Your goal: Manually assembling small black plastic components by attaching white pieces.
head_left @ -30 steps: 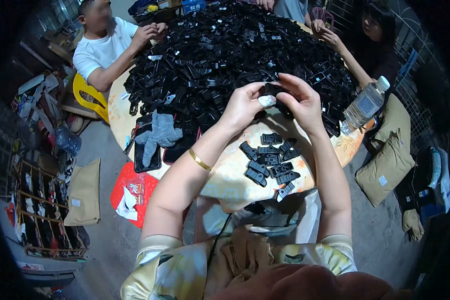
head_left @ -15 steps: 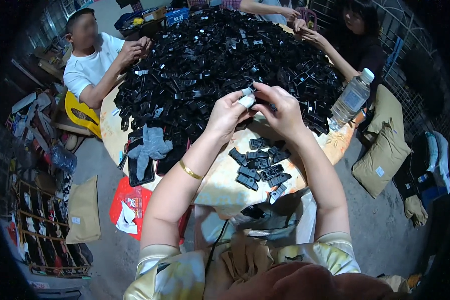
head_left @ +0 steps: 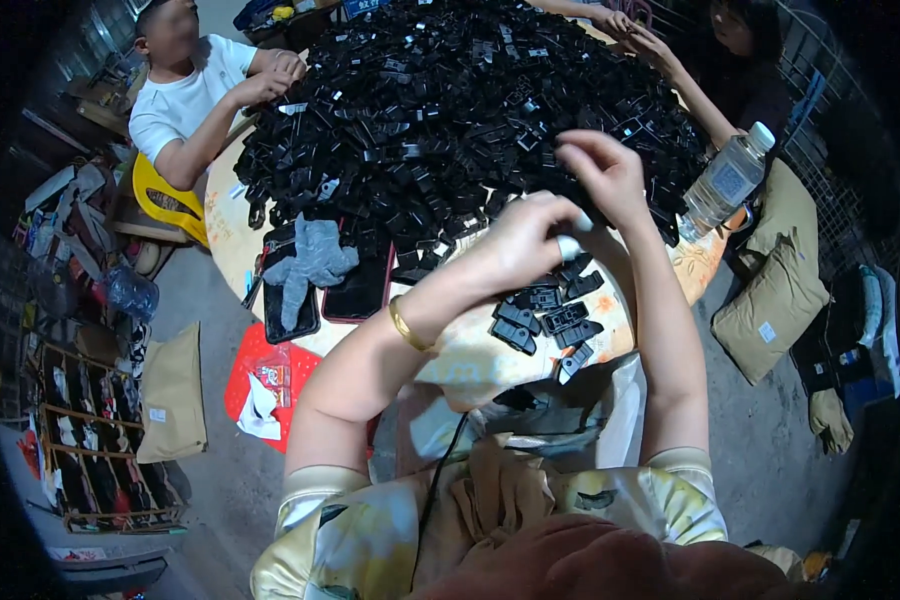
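Over the near edge of the heap, my left hand [head_left: 532,238] is bent to the right, white wraps on two fingertips. Those fingertips are slightly apart, just above a small group of black plastic clips [head_left: 540,300] on the tabletop. My right hand [head_left: 610,180] is higher and further right, at the front of a large heap of black plastic parts [head_left: 430,120]. Its fingers are curved and parted, with no part visible in them. The undersides of both hands are hidden.
A clear water bottle [head_left: 727,185] stands at the round table's [head_left: 228,230] right edge. At the left lie a grey cloth [head_left: 310,265] and a dark phone [head_left: 358,285]. Two people work across the heap. A red stool [head_left: 245,375] and tan sacks [head_left: 770,315] are around the table.
My hands were together at the heap's near edge, fingers around a small black part. Now they are apart: the left lowered toward the clip group, the right moved right and up to the heap.
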A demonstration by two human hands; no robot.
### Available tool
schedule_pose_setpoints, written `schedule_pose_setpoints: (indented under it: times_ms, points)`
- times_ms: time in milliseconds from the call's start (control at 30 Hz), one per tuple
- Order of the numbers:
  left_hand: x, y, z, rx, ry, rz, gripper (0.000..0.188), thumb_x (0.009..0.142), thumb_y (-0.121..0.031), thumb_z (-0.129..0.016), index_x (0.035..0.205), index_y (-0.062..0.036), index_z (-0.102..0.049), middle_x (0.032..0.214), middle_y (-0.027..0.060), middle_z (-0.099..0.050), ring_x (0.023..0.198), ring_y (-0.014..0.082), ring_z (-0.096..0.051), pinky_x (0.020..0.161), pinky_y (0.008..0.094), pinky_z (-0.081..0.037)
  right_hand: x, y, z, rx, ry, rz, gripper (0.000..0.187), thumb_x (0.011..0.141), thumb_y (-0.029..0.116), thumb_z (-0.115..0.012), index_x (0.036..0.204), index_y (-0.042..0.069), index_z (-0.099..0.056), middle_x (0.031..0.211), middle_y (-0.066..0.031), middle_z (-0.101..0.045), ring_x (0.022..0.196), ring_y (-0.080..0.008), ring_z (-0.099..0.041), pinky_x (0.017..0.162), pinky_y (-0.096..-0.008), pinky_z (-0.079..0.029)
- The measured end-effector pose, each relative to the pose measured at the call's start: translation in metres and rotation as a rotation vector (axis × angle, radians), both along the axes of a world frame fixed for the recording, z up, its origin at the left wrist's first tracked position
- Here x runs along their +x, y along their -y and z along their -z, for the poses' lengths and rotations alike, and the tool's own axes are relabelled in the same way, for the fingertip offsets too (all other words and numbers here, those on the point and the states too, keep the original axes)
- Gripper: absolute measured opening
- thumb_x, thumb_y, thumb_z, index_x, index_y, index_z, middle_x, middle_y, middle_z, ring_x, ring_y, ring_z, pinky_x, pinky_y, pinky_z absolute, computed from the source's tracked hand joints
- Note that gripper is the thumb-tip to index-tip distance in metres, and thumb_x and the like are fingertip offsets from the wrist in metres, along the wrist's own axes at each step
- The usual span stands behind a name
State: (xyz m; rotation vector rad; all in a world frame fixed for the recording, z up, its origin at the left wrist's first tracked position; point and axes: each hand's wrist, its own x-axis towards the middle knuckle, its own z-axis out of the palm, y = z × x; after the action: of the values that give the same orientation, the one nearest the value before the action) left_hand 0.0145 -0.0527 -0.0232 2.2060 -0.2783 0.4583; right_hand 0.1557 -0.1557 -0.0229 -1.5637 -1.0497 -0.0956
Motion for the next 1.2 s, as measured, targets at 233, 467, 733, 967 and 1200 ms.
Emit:
schedule_pose_setpoints:
  times_ms: [233, 467, 733, 967, 1200]
  points:
    - [-0.016, 0.013, 0.003, 0.075, -0.05, 0.289, 0.031, 0.073, -0.008, -0.066, 0.103, -0.0035, -0.062, 0.09, 0.0126, -0.065, 0.089, 0.0255, -0.061, 0.078, 0.0351, -0.048, -0.027, -0.013, 0.005, -0.467, 0.616, -0.183, 0.026, 0.064, 0.007, -0.069, 0.09, 0.004, -0.067, 0.09, -0.0097, -0.065, 0.086, -0.0267, -0.057, 0.075, -0.0353, -0.048]
    - [-0.01, -0.002, -0.009, -0.045, 0.026, 0.051, 0.018, 0.077, -0.012, -0.064, 0.093, -0.0033, -0.065, 0.089, 0.0128, -0.064, 0.081, 0.0258, -0.061, 0.072, 0.0334, -0.048, -0.022, -0.004, 0.002, -0.327, 0.138, -0.135, 0.025, 0.071, 0.01, -0.063, 0.093, 0.0, -0.066, 0.083, -0.0145, -0.065, 0.074, -0.0248, -0.063, 0.068, -0.0315, -0.05]
    - [0.018, -0.065, -0.018, 0.804, 0.201, -0.508, 0.018, 0.068, 0.0, -0.055, 0.084, -0.002, -0.064, 0.089, 0.013, -0.06, 0.091, 0.0303, -0.051, 0.076, 0.0373, -0.046, 0.004, -0.012, 0.008, -0.09, -0.397, -0.155, 0.022, 0.085, 0.006, -0.055, 0.105, -0.001, -0.062, 0.087, -0.004, -0.063, 0.075, -0.0093, -0.06, 0.062, -0.0227, -0.051]
    - [0.035, -0.074, -0.024, 0.973, 0.05, -0.501, 0.018, 0.073, -0.009, -0.059, 0.09, -0.0033, -0.062, 0.085, 0.014, -0.059, 0.088, 0.0311, -0.054, 0.074, 0.0405, -0.046, -0.001, -0.012, 0.008, 0.011, -0.392, -0.107, 0.017, 0.078, 0.0, -0.055, 0.095, -0.001, -0.055, 0.08, -0.0051, -0.061, 0.068, -0.0105, -0.06, 0.06, -0.0224, -0.051]
    - [0.021, -0.055, -0.018, -0.292, -0.043, -0.317, 0.022, 0.08, -0.007, -0.063, 0.098, 0.0041, -0.058, 0.078, 0.0056, -0.063, 0.068, 0.0091, -0.057, 0.062, 0.0236, -0.046, -0.014, -0.012, 0.01, 0.03, -0.359, -0.152, 0.018, 0.079, 0.003, -0.057, 0.096, -0.002, -0.061, 0.084, -0.005, -0.064, 0.072, -0.0081, -0.06, 0.064, -0.023, -0.051]
